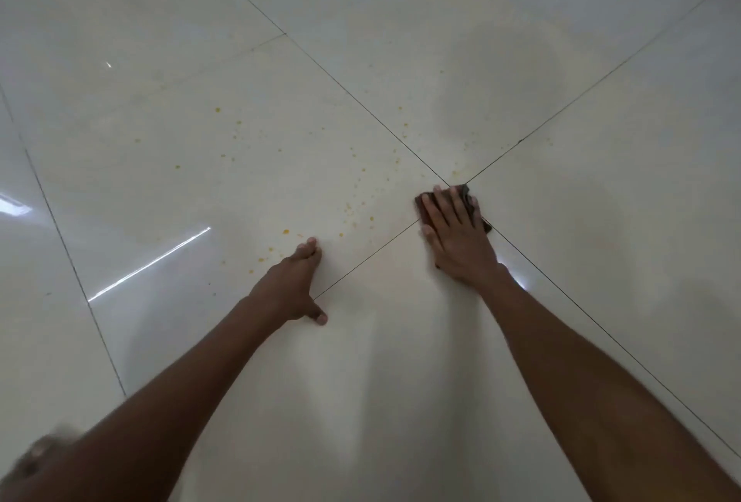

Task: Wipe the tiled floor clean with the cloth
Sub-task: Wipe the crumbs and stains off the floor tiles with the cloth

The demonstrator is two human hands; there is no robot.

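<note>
The pale glossy tiled floor (581,220) fills the head view, with dark grout lines crossing near the centre right. A dark brown cloth (467,194) lies on that crossing, mostly hidden under my right hand (457,230), which presses on it with straight, spread fingers. My left hand (292,285) rests on the bare tile to the left, fingertips and thumb touching the floor, holding nothing. Several small yellow-orange spots (353,208) are scattered over the tile between and beyond the two hands.
More yellow specks (217,110) dot the tile farther left and a few (405,125) lie beyond the grout crossing. Bright light streaks (152,263) reflect off the floor at left. A blurred foot or knee (36,457) shows at the bottom left corner.
</note>
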